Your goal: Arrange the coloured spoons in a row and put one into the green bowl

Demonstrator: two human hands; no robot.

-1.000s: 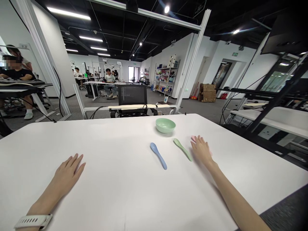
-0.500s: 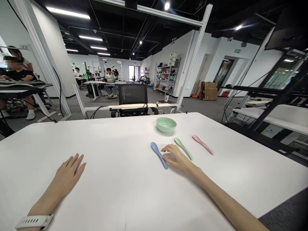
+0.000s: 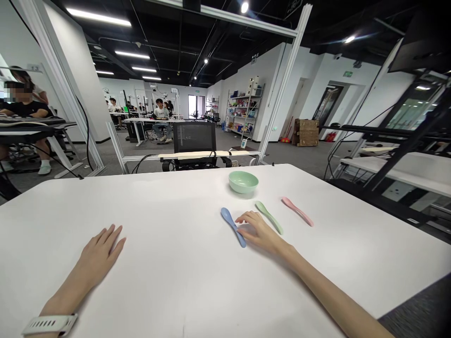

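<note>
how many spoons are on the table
3. The blue spoon lies at the fingertips of the right hand, the green spoon just beyond that hand, the pink spoon farthest right. None looks hidden.

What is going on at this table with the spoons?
A person's right hand lies on a white table beside the blue spoon, fingertips at its handle, not gripping it. The left hand rests flat, apart from everything. A green spoon and a pink spoon lie further right, with a green bowl behind them.
</note>
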